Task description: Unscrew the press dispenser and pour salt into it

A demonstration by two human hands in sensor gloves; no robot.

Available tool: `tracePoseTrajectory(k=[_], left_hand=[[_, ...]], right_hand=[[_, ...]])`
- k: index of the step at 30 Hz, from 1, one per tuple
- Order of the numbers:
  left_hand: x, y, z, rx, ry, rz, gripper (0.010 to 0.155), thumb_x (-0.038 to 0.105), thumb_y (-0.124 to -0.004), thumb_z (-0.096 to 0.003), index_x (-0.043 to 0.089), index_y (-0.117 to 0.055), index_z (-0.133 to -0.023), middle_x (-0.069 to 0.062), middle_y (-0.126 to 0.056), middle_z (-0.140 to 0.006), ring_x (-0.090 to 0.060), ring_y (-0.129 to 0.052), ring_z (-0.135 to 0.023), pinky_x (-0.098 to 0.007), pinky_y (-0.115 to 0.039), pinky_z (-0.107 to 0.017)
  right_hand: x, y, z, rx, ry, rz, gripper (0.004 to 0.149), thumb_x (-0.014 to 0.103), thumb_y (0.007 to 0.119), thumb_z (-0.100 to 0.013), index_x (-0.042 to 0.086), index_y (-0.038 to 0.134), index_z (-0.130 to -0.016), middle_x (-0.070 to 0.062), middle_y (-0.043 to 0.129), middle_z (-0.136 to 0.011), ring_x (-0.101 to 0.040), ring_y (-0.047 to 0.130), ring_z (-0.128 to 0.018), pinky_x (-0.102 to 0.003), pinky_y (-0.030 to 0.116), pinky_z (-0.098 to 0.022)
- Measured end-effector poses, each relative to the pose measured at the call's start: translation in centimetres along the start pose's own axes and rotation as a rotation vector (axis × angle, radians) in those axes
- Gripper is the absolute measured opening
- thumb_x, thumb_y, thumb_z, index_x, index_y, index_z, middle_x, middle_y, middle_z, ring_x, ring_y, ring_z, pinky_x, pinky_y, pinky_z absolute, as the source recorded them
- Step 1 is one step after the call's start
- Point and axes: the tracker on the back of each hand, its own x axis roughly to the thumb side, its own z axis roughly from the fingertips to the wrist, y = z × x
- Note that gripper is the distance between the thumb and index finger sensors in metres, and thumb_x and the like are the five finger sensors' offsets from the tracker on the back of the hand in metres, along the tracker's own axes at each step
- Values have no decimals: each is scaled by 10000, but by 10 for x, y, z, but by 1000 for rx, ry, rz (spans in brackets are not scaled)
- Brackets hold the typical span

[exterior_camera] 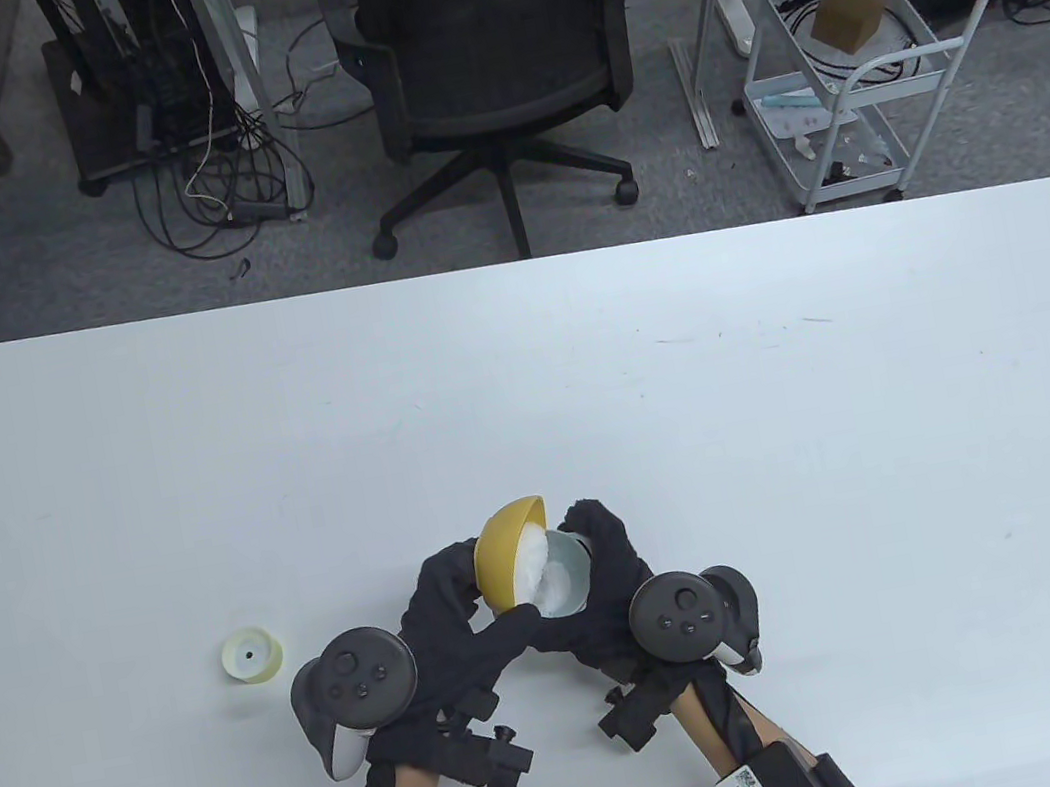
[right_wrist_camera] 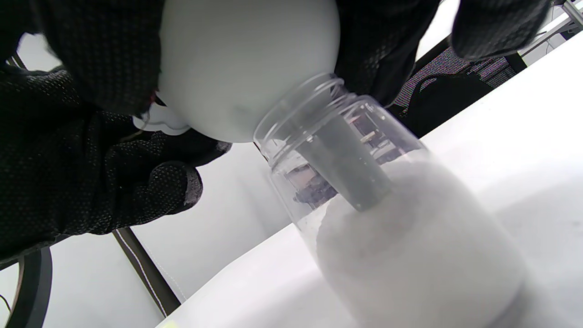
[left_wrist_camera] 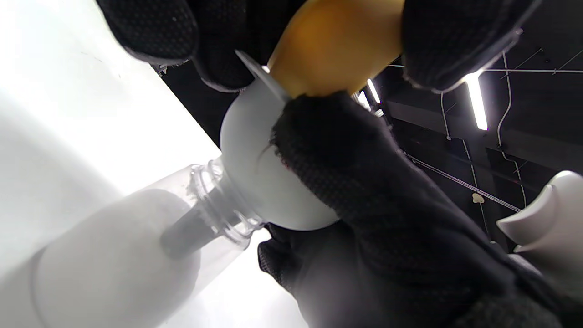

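Observation:
My left hand [exterior_camera: 459,596] grips a yellow bowl [exterior_camera: 504,551] and holds it tipped to the right over a white funnel [exterior_camera: 570,576]. White salt [exterior_camera: 537,564] lies at the bowl's lip and in the funnel. My right hand [exterior_camera: 607,557] holds the funnel. In the right wrist view the funnel [right_wrist_camera: 246,59] has its grey spout [right_wrist_camera: 348,171] down in the neck of the clear bottle [right_wrist_camera: 410,237], which is largely filled with salt. In the left wrist view the bowl [left_wrist_camera: 337,41] rests against the funnel's rim [left_wrist_camera: 255,159] above the bottle [left_wrist_camera: 136,259]. The bottle is hidden in the table view.
A pale yellow dispenser cap [exterior_camera: 252,655] lies on the white table [exterior_camera: 788,388] to the left of my left hand. An office chair [exterior_camera: 484,45] and a white cart [exterior_camera: 864,70] stand beyond the table's far edge.

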Motion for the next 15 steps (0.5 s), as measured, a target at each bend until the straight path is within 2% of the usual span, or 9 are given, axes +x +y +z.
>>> tracePoseTrajectory(k=[15], left_hand=[[-6, 3, -1, 13, 31, 64, 916, 666, -847, -469, 83, -535, -1103, -207, -753, -1098, -383, -882, -927, -612, -757, -644]], right_hand=[[1, 0, 0, 3, 0, 6, 1228, 585, 864, -430, -225, 209, -1082, -414, 544, -1012, -496, 786, -855, -797, 562, -570]])
